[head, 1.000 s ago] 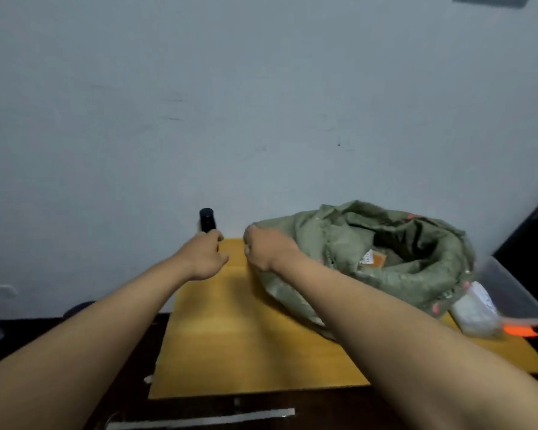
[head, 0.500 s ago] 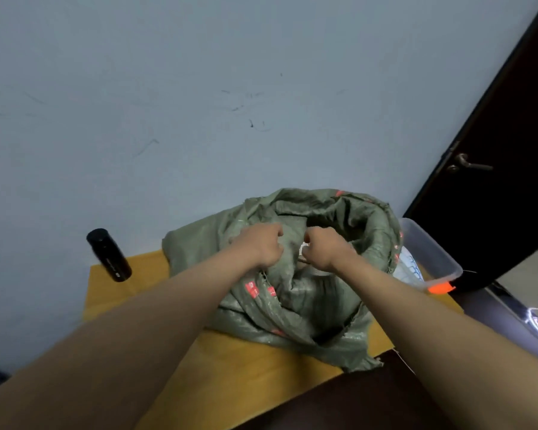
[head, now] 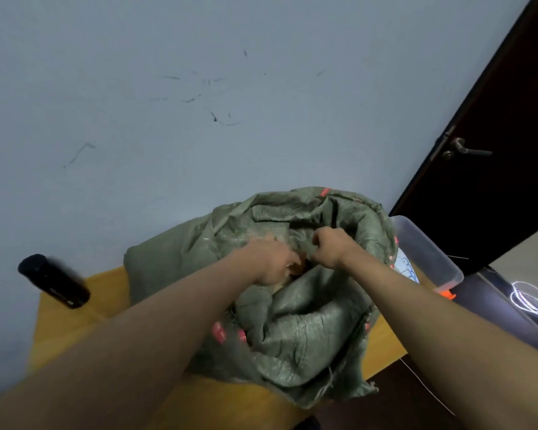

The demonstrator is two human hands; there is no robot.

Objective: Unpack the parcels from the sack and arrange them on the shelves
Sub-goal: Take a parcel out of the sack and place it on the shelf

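Both hands' fingers clutch the green sack (head: pixel 292 330) on a yellow table (head: pixel 75 324) beside a grey wall (head: pixel 137 119).

Both bare forearms reach from the lower corners toward frame centre. The left hand (head: pixel 274 259) dips palm down, fingers partly hidden; the right hand (head: pixel 330 248) is fisted, pinching fabric.

The sack (head: pixel 295 321) hides its contents; the left hand (head: pixel 271 259)'s fingertips vanish inside its mouth. The black bottle (head: pixel 55 282) at left is blurred.
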